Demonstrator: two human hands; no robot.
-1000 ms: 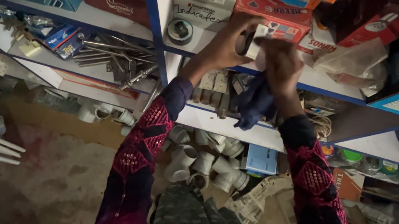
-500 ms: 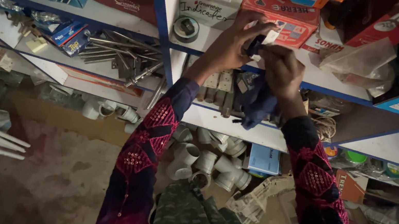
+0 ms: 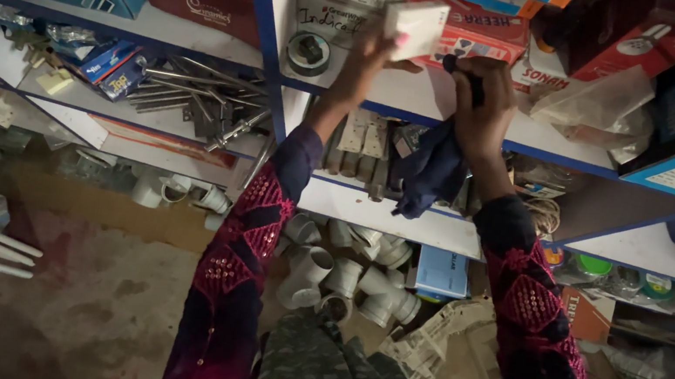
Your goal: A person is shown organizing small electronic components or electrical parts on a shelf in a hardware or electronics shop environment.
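Since a moment ago the white box (image 3: 414, 30) has come up clear of the shelf (image 3: 420, 104), clamped in the left hand (image 3: 371, 58). The right hand (image 3: 480, 104) grips a dark cloth (image 3: 431, 169) hanging just beside it.

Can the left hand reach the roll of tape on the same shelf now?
Probably yes. The left hand holds a small white box beside the roll of tape, and nothing stands between them, but it would need to free its fingers first.

Dim, shadowy, perhaps slightly blurred.
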